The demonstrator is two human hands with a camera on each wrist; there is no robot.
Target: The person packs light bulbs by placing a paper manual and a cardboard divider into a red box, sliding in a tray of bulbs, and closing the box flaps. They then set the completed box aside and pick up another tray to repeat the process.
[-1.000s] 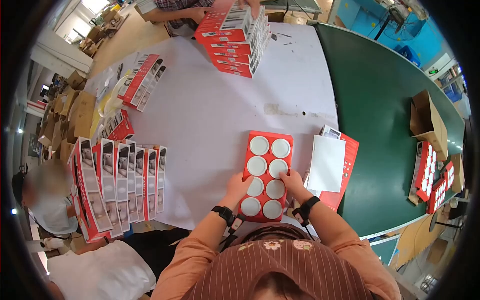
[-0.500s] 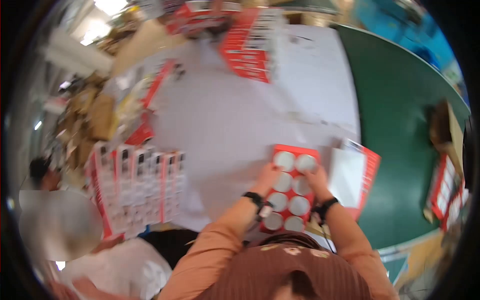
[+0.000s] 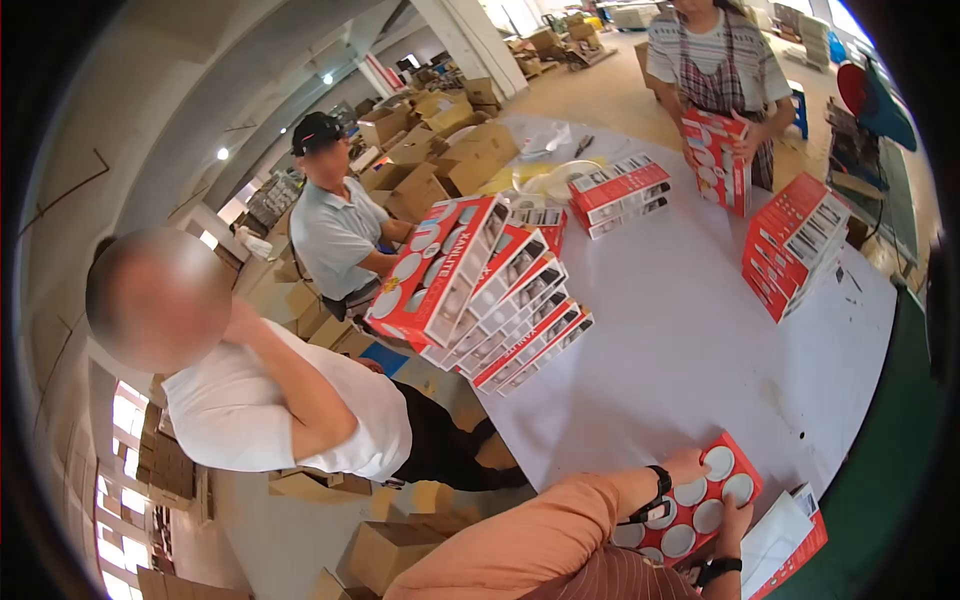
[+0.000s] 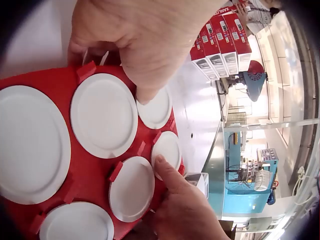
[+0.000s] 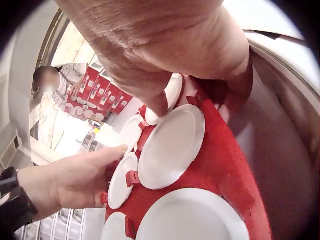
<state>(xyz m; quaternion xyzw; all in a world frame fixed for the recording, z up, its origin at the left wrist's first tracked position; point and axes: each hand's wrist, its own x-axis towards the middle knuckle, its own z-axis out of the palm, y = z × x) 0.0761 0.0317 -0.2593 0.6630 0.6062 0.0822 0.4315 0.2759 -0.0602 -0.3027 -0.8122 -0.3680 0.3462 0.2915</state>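
Note:
A red box point(image 3: 713, 488) with white round discs in two rows lies at the lower right of the head view. My left hand point(image 3: 686, 467) grips its far left edge, thumb over a disc. On the opposite edge my right hand point(image 3: 735, 520) holds it the same way. In the left wrist view the left hand point(image 4: 135, 37) curls over the red rim, with the right hand point(image 4: 187, 210) across from it. The right wrist view shows the right hand point(image 5: 165, 45) close up, its thumb on a white disc point(image 5: 171, 146).
Stacked red and white boxes point(image 3: 480, 290) stand at the table's left edge, another stack point(image 3: 795, 245) at the far right. A white sheet point(image 3: 778, 540) lies on a red box beside the right hand. Three people are around the white table point(image 3: 690, 330); one holds a box point(image 3: 718, 160).
The head view has swung left and up, bringing the people and room into sight. Both hands keep hold of the red box. The far person now holds a box upright beside the stack.

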